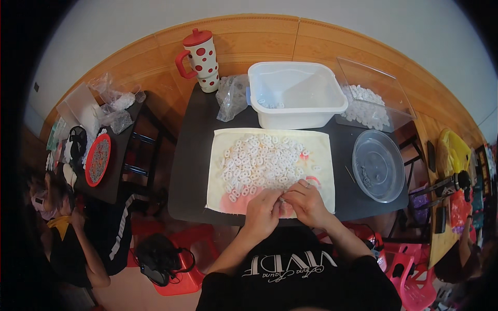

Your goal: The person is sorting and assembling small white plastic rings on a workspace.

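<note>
My left hand [263, 210] and my right hand [307, 201] meet at the near edge of a cream cloth [322, 147] with a pink print. Fingertips of both are pinched together, almost touching. Whatever lies between them is too small and too covered to name. Just beyond the fingers spreads a pile of small white plastic pieces [254, 163], many with two holes. To the right of the cloth, a round clear tub [391, 171] holds small grey bits [366, 179]. A thin stick [350, 174] rests between tub and cloth.
Behind the cloth stands a white bin [296, 120], a few pieces inside. A clear box [368, 106] of white pieces is at its right; a plastic bag [233, 96] and dotted tumbler [202, 59] are left. Another table [111, 189] with a red bowl is far left, people nearby.
</note>
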Motion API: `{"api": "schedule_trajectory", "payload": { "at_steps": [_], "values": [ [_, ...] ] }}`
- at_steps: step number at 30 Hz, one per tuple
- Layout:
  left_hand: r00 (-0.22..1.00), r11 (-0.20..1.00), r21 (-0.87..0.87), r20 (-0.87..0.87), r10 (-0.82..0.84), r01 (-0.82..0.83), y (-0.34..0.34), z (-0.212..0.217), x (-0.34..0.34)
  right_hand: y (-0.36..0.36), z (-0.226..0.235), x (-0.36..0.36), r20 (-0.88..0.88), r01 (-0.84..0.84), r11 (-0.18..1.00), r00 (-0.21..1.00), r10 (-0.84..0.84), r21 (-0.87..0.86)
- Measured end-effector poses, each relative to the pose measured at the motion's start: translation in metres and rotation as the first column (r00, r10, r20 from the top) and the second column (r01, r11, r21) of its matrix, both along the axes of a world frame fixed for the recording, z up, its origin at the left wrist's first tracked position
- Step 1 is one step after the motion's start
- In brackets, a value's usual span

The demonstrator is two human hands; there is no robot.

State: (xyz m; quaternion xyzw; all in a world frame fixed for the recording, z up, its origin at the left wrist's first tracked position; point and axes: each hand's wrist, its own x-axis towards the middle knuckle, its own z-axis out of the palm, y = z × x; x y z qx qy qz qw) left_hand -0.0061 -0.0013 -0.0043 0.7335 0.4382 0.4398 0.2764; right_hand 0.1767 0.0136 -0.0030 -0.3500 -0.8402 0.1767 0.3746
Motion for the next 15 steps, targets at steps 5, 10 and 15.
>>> {"api": "schedule_trajectory", "payload": {
  "at_steps": [5,10,15],
  "values": [
    [1.0,0.998,-0.059,0.01,-0.025,0.025,0.001,0.004,-0.005,-0.002,0.002,-0.001,0.049,0.0,0.999,0.999,-0.003,0.051],
    [0.995,0.994,-0.049,-0.023,-0.1,0.099,0.005,0.009,-0.009,-0.007,0.01,-0.002,0.095,0.012,0.991,0.995,-0.024,0.13],
    [0.978,0.986,-0.048,-0.131,-0.165,0.16,0.01,0.002,-0.015,-0.008,0.007,-0.002,0.105,-0.059,0.986,0.994,0.043,0.155]
  ]
}}
